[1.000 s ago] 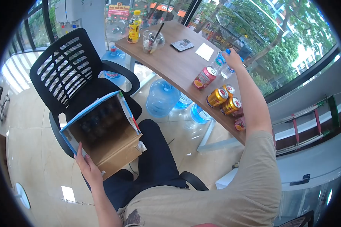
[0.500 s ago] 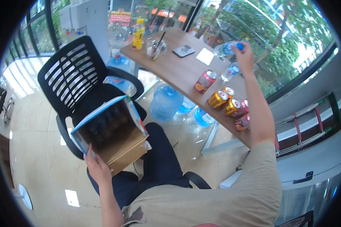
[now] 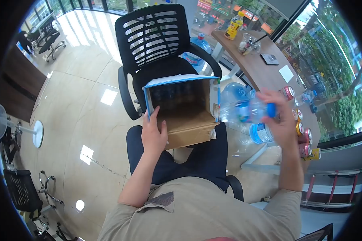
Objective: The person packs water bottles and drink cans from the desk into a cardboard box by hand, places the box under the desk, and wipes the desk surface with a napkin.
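A cardboard box lies open toward me across my lap and the front of a black chair seat. My left hand grips its left edge, with the fingertips over the side wall. Inside the dark box, several clear bottles are faintly visible at the back. My right hand is closed around the cap end of a clear plastic water bottle with a blue cap. The bottle lies nearly level, its base pointing at the box's right side, slightly blurred by motion.
On the wooden table to the right stand a yellow bottle, a plastic cup, a phone, another water bottle and several drink cans. Large water jugs stand beneath it. The black chair faces me.
My right hand has brought the water bottle from the table down to the right of the box. The view has turned left; my left hand stays on the box edge.
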`<state>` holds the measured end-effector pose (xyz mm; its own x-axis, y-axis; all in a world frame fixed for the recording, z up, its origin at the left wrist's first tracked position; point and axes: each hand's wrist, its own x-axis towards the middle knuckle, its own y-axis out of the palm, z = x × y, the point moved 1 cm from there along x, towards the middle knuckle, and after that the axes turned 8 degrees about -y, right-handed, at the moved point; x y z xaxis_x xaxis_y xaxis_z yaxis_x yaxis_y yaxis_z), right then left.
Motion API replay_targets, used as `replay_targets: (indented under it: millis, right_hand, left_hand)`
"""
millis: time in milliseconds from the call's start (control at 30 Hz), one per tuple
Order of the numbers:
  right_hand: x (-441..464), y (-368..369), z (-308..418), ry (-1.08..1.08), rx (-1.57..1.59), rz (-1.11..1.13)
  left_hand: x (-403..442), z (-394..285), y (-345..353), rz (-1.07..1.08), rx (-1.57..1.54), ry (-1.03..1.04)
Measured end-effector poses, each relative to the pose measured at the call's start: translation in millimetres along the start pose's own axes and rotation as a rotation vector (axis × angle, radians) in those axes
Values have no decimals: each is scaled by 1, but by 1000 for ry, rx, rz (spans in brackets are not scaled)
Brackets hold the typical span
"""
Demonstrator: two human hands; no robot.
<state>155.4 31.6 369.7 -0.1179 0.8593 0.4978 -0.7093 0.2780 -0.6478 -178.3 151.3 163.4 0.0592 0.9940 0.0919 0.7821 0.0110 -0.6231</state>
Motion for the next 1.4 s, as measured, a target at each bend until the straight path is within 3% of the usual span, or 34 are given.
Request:
replay_targets:
  millis: [233, 333, 500, 567, 667, 733, 800, 933, 1000, 1200, 1267, 1400]
  right_hand:
    - [11, 155, -39, -262, -123, 86]
    - [18, 193, -65, -132, -86, 117]
    - [36, 224, -99, -5, -66, 194]
    - [48, 228, -101, 330, -19, 339]
    - [64, 249, -128, 367, -148, 324]
    - [62, 282, -189, 249, -167, 245]
    - [70, 296, -194, 140, -153, 17]
    - [81, 328, -252, 231, -246, 94]
    - [84, 336, -267, 103, -333, 165]
    - [91, 363, -286, 89, -548, 197]
    - [91, 373, -291, 49, -521, 111]
    - [92, 376, -290, 142, -382, 200]
  left_hand:
    - [-1, 12, 7, -56, 30, 106]
    - [-2, 10, 8, -56, -12, 99]
    - [-2, 10, 10, -87, 14, 140]
    - [-6, 11, 10, -89, 29, 154]
    - [-10, 8, 8, -24, 49, 153]
    - [-8, 12, 12, -59, 131, 222]
    - [-9, 12, 13, -68, 143, 221]
    - [-13, 10, 13, -36, 130, 193]
    - [-15, 11, 14, -43, 126, 196]
    - [-15, 13, 13, -22, 148, 190]
    - [-9, 13, 9, -16, 154, 187]
    - [-9, 15, 10, -15, 143, 184]
